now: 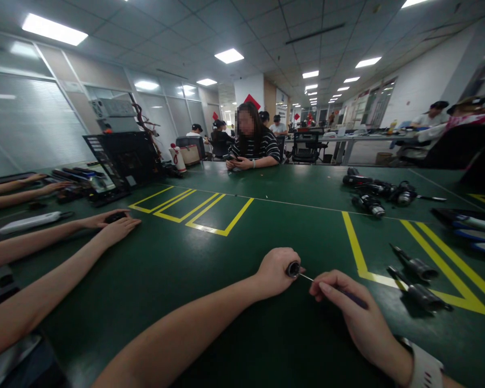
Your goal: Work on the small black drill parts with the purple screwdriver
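Note:
My left hand is closed around a dark cylindrical part with a hollow round end facing up toward me. My right hand grips a thin screwdriver by its dark handle. The narrow shaft points left, its tip at or very near the part; whether it touches is hidden. To the right of my right hand, two dark metal parts with cup-shaped ends and narrow stems, one farther back and one nearer, lie over yellow tape.
Several black tool-like assemblies lie at the back right. Yellow tape outlines mark the green table. On the left, a co-worker's hands rest around a small black object, and a black panel stands behind. A person sits opposite.

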`<state>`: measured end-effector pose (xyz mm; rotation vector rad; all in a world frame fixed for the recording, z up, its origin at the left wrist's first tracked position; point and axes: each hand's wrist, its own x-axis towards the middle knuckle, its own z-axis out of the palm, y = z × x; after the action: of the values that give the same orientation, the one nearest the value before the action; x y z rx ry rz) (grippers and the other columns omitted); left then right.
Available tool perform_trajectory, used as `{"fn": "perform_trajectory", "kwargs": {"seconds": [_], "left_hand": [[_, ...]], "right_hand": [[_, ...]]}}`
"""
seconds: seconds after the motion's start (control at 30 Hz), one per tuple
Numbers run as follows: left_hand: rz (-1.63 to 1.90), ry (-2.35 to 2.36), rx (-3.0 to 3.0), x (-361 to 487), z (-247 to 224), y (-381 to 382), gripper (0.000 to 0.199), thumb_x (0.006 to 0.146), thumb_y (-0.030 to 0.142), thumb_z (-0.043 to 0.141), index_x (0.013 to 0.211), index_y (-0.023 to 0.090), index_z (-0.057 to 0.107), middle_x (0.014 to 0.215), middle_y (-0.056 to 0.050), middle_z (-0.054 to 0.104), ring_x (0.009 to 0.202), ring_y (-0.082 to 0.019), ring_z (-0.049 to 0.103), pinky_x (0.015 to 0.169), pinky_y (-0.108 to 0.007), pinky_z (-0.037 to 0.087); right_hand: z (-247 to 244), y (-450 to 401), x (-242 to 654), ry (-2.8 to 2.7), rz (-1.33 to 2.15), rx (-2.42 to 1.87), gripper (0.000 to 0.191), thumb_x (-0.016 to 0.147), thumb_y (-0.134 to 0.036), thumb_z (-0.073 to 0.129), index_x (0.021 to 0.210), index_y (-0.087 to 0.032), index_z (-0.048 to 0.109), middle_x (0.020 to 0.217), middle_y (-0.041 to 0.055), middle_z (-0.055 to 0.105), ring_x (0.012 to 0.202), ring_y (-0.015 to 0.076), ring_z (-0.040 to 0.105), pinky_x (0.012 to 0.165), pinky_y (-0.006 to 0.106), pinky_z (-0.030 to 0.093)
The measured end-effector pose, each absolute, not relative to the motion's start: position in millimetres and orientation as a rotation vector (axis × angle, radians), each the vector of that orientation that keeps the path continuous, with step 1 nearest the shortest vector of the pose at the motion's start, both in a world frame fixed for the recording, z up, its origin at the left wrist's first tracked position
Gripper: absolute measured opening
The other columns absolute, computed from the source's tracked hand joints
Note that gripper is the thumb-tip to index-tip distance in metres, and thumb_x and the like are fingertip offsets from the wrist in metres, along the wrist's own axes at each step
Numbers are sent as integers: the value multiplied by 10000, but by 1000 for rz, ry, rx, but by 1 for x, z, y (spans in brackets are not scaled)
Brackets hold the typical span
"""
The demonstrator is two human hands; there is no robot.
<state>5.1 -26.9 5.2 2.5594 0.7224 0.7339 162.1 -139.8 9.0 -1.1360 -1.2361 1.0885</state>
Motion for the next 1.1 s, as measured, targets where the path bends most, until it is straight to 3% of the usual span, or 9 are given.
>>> {"fn": "perform_trajectory", "kwargs": {"seconds": [0.27, 0.5, 1.1], "left_hand": [[778, 670, 2405, 5, 6, -25, 197, 772, 268, 614, 652, 152, 510, 645, 27, 478, 592, -92, 448, 560, -211, 363], [718, 820, 2572, 7, 4, -26, 151, 787, 247, 597, 679, 159, 542, 672, 13, 518, 634, -115, 478, 594, -239, 365], [769, 726, 2415, 6, 6, -26, 194, 774, 255, 603, 643, 157, 498, 653, 26, 488, 613, -102, 463, 583, -217, 369]], "right_hand": [[9, -140, 162, -1102, 1197, -1045, 161, 835, -319, 566, 771, -215, 671, 801, 26, 642, 781, 190, 552, 720, 320, 425], [7, -140, 161, -1222, 1056, -1141, 189, 829, -359, 568, 756, -210, 658, 768, 30, 631, 758, 200, 553, 699, 325, 417], [10, -140, 161, -1132, 1134, -1067, 155, 837, -324, 565, 773, -219, 659, 807, 24, 631, 789, 194, 546, 732, 328, 417]]}}
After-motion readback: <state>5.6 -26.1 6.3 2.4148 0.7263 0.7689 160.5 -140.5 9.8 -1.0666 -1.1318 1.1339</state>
